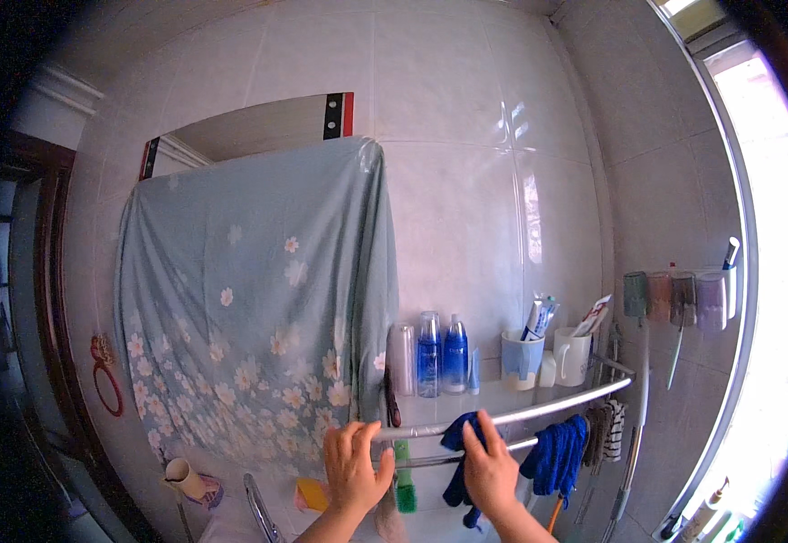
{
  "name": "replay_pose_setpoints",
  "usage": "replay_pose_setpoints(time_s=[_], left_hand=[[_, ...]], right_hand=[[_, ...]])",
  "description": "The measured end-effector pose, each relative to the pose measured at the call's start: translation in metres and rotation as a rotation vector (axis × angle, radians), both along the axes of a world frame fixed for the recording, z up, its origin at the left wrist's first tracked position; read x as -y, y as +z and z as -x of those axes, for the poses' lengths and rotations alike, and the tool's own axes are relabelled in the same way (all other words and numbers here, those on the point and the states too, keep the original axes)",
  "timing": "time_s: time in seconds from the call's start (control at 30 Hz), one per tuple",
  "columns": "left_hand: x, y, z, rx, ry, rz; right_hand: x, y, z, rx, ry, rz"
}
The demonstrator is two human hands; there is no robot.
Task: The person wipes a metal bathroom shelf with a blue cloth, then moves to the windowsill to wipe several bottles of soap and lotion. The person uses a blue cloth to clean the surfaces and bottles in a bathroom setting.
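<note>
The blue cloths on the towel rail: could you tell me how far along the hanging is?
Done: one blue cloth already hangs draped over the rail, beside a striped cloth. In hand: the right hand grips a second, darker blue cloth at the rail, still bunched; the left hand rests on the rail. Left: spreading that cloth flat.
</note>
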State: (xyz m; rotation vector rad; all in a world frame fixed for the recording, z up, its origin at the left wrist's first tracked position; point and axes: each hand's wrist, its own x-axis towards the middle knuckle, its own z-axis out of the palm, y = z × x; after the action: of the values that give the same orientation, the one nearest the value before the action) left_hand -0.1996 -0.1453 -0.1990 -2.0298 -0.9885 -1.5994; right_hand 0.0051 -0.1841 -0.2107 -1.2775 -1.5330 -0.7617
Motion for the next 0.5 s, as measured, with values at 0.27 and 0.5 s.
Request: replay_pose_setpoints(time_s=[0.27, 0.5], left_hand=[[0.002, -0.003, 0.000, -0.042, 0.121, -0.017], [0.007, -0.002, -0.001, -0.086, 0.116, -0.012]], right_hand=[[0.013, -0.011, -0.045, -0.334, 0.030, -0.114], [-0.011, -0.056, -0.061, -0.448, -0.073, -0.036]])
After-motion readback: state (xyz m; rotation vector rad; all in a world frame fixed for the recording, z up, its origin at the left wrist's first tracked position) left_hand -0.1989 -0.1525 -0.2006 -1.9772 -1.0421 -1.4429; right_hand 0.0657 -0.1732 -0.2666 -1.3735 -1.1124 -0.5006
